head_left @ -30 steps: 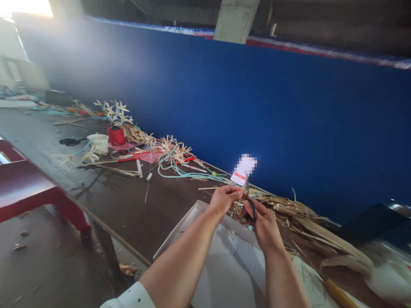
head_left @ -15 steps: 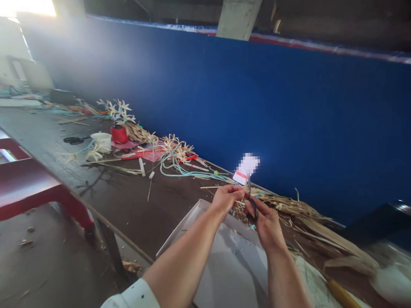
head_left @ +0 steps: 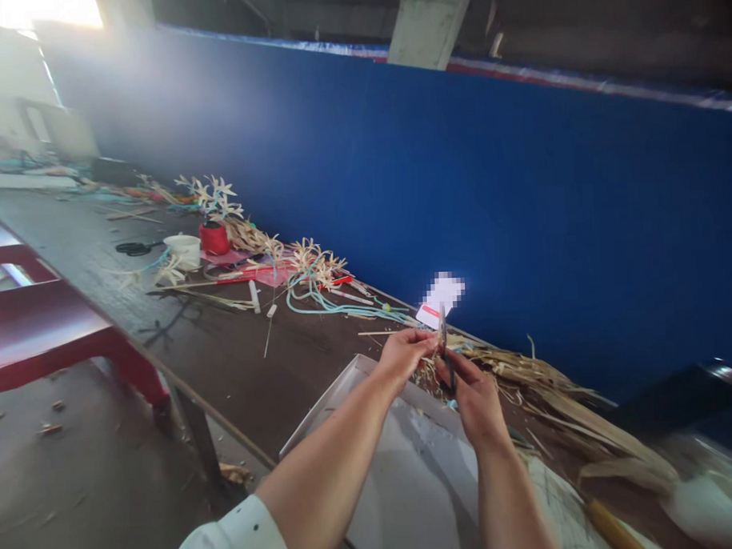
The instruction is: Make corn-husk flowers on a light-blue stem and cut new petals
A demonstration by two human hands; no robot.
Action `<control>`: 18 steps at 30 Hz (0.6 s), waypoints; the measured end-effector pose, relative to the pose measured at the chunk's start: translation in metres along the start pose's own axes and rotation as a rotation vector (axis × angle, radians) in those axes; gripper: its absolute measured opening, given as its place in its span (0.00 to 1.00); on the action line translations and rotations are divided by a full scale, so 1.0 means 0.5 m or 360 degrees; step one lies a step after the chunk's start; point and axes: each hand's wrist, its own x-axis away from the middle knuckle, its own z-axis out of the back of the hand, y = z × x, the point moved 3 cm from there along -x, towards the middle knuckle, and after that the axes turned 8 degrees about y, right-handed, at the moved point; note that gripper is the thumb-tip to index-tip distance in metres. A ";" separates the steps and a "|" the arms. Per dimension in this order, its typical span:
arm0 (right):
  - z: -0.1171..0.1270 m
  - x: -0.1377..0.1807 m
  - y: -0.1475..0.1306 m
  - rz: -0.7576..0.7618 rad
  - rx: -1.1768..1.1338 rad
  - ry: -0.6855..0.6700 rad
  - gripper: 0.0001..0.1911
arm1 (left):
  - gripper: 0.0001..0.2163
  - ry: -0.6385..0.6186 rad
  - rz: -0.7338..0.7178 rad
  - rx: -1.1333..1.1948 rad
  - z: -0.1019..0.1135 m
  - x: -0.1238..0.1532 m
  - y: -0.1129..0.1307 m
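Above the far edge of the white box, my right hand grips a pair of dark-handled scissors with the blades pointing up and away. The scissors appear almost edge-on, so I cannot tell how far the blades are apart. Close against the blades, my left hand is closed in a pinch. Whatever it holds is small and mostly hidden by the fingertips. Tiny pale clippings lie on the table just beneath both hands. A white card with a red band leans at the blue partition behind the scissors.
A shallow white box sits under my forearms. Dried husk strips lie to the right. Leftward are blue cords, pale husk flowers, a red pot, a white cup and other scissors. A blue partition rises behind.
The scissors in my right hand have turned slightly, so their handle loops look narrower. My left hand keeps its pinch in almost the same place.
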 end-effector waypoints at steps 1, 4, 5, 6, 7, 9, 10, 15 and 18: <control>-0.001 0.000 0.000 -0.0002 -0.0009 -0.0012 0.24 | 0.11 0.0010 -0.0002 -0.0008 0.000 0.000 0.000; -0.003 0.002 0.000 0.0004 -0.0024 -0.0044 0.23 | 0.12 0.0016 0.0003 -0.0023 0.000 0.001 0.002; -0.004 0.002 -0.001 0.0009 -0.0021 -0.0047 0.22 | 0.12 0.0016 0.0005 -0.0023 0.000 0.002 0.003; -0.004 0.003 -0.001 0.0013 -0.0017 -0.0047 0.22 | 0.13 0.0018 0.0006 -0.0023 0.000 0.002 0.003; -0.004 0.003 -0.001 0.0018 -0.0017 -0.0044 0.21 | 0.13 0.0023 0.0008 -0.0024 0.000 0.002 0.003; -0.004 0.003 -0.002 0.0023 -0.0029 -0.0045 0.21 | 0.13 0.0034 0.0013 -0.0033 0.001 0.002 0.004; -0.004 0.003 -0.002 0.0023 -0.0037 -0.0050 0.20 | 0.13 0.0042 0.0014 -0.0037 0.002 0.002 0.004; -0.004 0.004 -0.004 0.0039 -0.0104 -0.0074 0.20 | 0.11 0.0053 -0.0002 -0.0054 0.003 0.002 0.005; -0.004 0.005 -0.005 0.0019 -0.0107 -0.0063 0.20 | 0.10 0.0046 -0.0007 -0.0056 0.003 0.003 0.007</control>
